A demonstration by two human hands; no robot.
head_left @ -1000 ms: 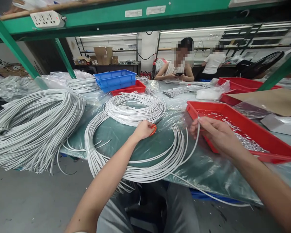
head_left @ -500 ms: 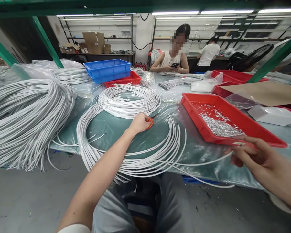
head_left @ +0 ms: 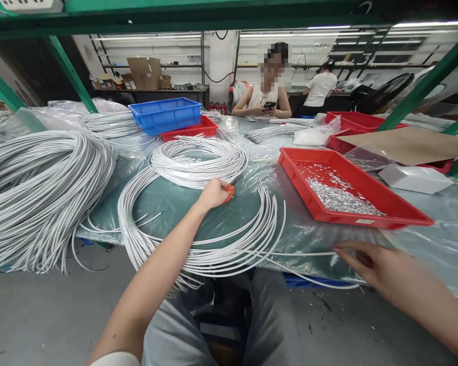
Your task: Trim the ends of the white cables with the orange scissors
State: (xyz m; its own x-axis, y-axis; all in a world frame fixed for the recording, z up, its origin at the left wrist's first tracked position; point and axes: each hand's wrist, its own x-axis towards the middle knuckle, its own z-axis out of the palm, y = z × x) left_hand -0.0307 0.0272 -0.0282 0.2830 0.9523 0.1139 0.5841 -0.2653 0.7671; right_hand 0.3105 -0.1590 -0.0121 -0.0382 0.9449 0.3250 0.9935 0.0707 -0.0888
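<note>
My left hand (head_left: 215,193) is closed on the orange handles of a small pair of scissors (head_left: 229,193), at the near edge of a coil of white cables (head_left: 198,161). Below it a looser bundle of white cables (head_left: 229,256) curves round, its cut ends fanned out upward at the right. My right hand (head_left: 368,262) pinches the end of one white cable (head_left: 305,253) between thumb and fingers, just over the table's front edge. Behind that hand lies a red tray (head_left: 366,220) holding many small silvery pieces (head_left: 338,197).
A big heap of white cables (head_left: 41,193) fills the left side. Blue trays (head_left: 166,114) rest on a red tray behind the coil. A white box (head_left: 414,178) and cardboard lie at the right. A person (head_left: 263,101) sits opposite with a phone.
My right hand has moved left and slightly down from the red tray's front edge, with the cable end. The whole view has shifted slightly. My left hand still holds the scissors by the coil.
</note>
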